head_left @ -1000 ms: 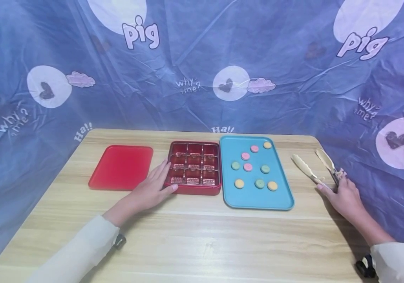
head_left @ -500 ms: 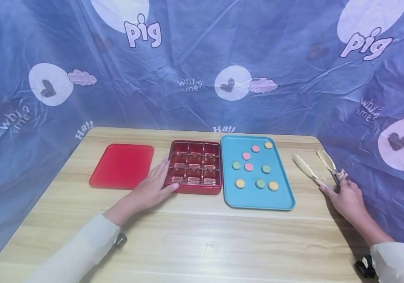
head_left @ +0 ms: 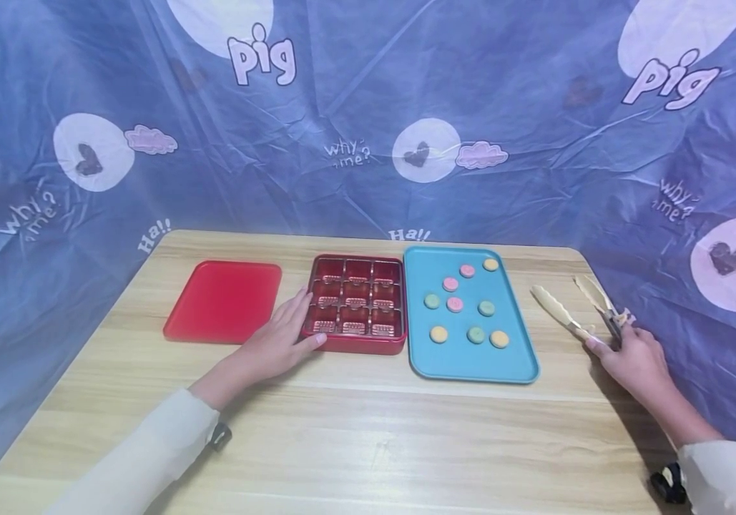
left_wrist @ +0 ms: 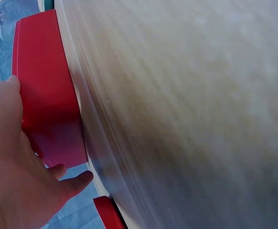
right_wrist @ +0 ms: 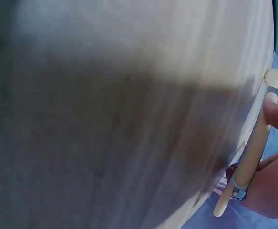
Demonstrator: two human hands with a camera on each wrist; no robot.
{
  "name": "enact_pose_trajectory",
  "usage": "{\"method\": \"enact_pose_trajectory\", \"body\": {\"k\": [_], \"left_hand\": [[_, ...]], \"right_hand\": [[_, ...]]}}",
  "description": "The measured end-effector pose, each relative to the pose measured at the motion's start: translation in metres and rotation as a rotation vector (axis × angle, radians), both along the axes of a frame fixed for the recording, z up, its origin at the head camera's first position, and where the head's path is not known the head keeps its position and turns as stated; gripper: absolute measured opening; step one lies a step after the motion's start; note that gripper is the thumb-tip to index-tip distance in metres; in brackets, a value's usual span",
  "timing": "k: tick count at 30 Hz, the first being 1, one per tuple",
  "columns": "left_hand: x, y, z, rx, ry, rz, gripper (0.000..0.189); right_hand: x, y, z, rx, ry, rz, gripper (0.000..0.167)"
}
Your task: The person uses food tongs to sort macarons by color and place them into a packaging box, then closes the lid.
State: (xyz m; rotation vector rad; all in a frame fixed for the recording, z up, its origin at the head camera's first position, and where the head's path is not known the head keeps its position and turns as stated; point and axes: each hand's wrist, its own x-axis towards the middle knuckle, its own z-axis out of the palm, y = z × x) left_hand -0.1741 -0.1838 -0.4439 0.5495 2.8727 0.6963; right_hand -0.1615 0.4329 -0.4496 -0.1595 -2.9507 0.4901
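My left hand [head_left: 277, 343] rests against the left side of a dark red box [head_left: 356, 346], its fingers fairly straight and its thumb at the front corner. Clear dividers split the box into several compartments with nothing in them. In the left wrist view the thumb touches the red wall of the box [left_wrist: 48, 71]. At the table's right edge my right hand [head_left: 639, 363] grips cream-coloured tongs [head_left: 554, 306], their arms spread apart and the tips pointing away from me. The right wrist view shows the thumb on one tong handle [right_wrist: 253, 148].
Touching or nearly touching the box on its right is a blue tray [head_left: 470, 366] with several small pink, green and yellow macarons [head_left: 454, 305]. A flat red lid [head_left: 226, 300] lies left of the box. Blue printed cloth [head_left: 368, 200] hangs behind the wooden table [head_left: 355, 443].
My right hand and the tongs have shifted slightly, the tips coming a little toward me. The left hand stays on the box; the whole view has drifted a bit.
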Motion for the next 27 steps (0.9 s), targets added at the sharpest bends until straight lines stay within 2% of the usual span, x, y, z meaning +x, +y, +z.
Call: {"method": "enact_pose_trajectory", "body": {"k": [5, 13, 22, 27], "left_hand": [[0.0008, 0.0008, 0.0010, 0.000, -0.002, 0.000, 0.098], [0.0007, 0.0012, 0.0016, 0.008, -0.004, 0.004, 0.097], [0.0005, 0.0014, 0.0014, 0.008, -0.006, 0.005, 0.096], [0.0006, 0.0012, 0.0022, 0.007, 0.000, -0.001, 0.096]], "right_hand": [[-0.0012, 0.0006, 0.0040, 0.000, -0.041, -0.003, 0.085], [-0.0030, -0.0030, 0.0059, -0.003, -0.035, -0.031, 0.090], [-0.0016, -0.0035, 0.0037, 0.018, 0.056, -0.009, 0.083], [0.0014, -0.0073, 0.0064, -0.004, 0.107, 0.043, 0.081]]}}
